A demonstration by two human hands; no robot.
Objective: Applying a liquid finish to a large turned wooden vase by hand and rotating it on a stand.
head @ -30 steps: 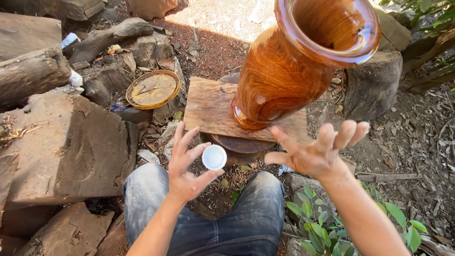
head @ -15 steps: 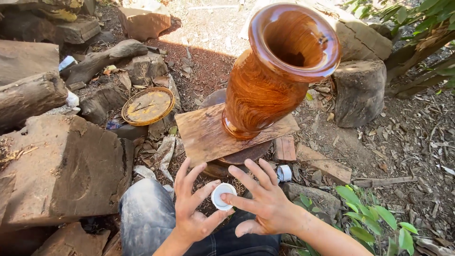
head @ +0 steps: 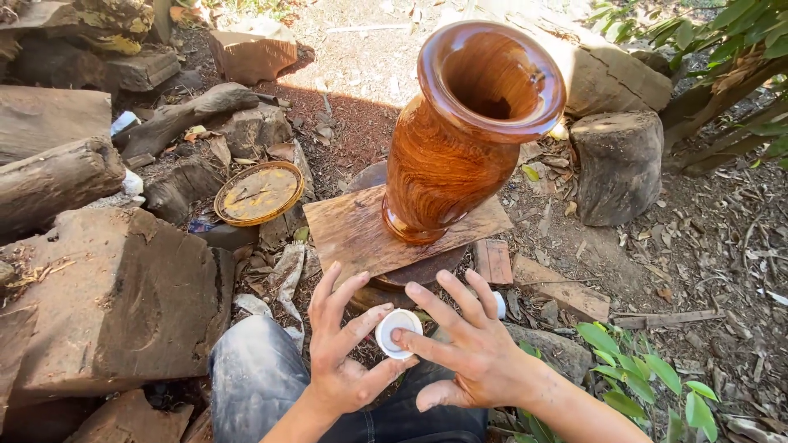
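Since a second ago, both hands have drawn together near me, and the right hand, which was spread wide in the air, now meets the small white container held in the left.

Largest in my view are the big rough stone slabs at the near left. Beyond them, right of centre, stands a tall polished wooden vase, orange-brown with strong grain and a wide flared mouth. It is upright on a tilted wooden board, which rests on a dark round stump beneath it. A grey tree stump sits to the far right, well apart from the vase. A round yellow clock face lies flat among rocks on the left.

Near the bottom, my left hand cups the small white container, its fingers spread and curled loosely around it. My right hand has its fingers open and splayed, with the index fingertip pressed into the container's top. The container sits between the two hands, above my jeans-clad knee.
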